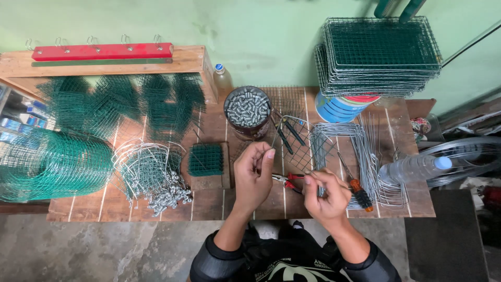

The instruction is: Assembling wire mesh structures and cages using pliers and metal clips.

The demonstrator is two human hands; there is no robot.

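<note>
The left hand and right hand each pinch one end of a thin, bent silver wire. It rises toward 12 o'clock above the brown wooden table, just past the round tin of silver clips.

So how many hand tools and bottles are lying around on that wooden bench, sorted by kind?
Pliers with red handles: 1
Pliers with dark handles: 1
Screwdriver with orange handle: 1
Clear plastic bottles: 2, one lying at the right, one upright by the wall
Total: 5
</note>
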